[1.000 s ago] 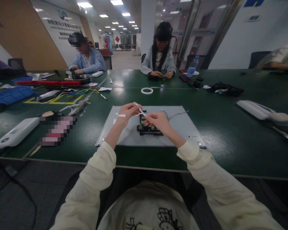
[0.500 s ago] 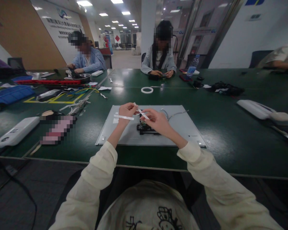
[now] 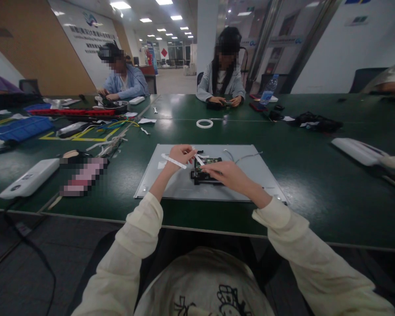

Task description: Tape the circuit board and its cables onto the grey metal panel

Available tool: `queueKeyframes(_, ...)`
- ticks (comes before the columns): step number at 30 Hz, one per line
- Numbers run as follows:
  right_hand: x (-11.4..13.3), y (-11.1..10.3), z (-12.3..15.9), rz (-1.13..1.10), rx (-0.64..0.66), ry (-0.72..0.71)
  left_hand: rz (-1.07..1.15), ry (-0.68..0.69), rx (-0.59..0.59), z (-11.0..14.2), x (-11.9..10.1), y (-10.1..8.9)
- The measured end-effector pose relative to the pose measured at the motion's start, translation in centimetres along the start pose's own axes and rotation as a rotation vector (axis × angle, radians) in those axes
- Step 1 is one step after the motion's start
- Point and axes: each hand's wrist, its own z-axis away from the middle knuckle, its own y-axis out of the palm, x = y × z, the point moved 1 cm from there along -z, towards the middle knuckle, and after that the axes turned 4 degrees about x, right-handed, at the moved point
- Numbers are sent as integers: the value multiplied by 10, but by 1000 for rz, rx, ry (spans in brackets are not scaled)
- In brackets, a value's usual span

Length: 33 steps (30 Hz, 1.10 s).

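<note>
Pinching a narrow white strip (image 3: 200, 159) near its ends, closing fingertips of the right hand (image 3: 228, 173) and left hand (image 3: 181, 155), apparently calling for light, steady control. Bearing a second strip (image 3: 174, 161) across the left wrist. Working above a boxy black frame (image 3: 208, 179) on a smooth grey panel (image 3: 181, 192). Facing a flat white ring (image 3: 204, 127) farther along the glossy green surface (image 3: 309, 175).

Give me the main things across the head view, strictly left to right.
White oblong device, pixelated pink flat object, left hand, right hand, clear plastic bottle with blue label, long white device at far right.
</note>
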Motion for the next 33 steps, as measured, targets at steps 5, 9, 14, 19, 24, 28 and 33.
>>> queueKeyframes(5,11,3,1,237,-54,-153,-13,-12,165,5,-2,-11)
queueKeyframes(9,16,9,7,260,-34,-279,-145,7,293,12,3,-15)
queueKeyframes(14,10,15,17,211,1,-300,-519,126,268,16,8,-11)
queueKeyframes(19,7,20,20,272,-40,-315,-605,220,214,15,8,-1)
queueKeyframes(24,9,24,20,312,-21,-327,-505,172,240,15,7,-2)
queueKeyframes(28,8,27,20,324,-17,-316,-411,152,303,17,7,-4)
queueKeyframes(33,11,27,20,330,-17,-353,-423,146,348,17,9,-5)
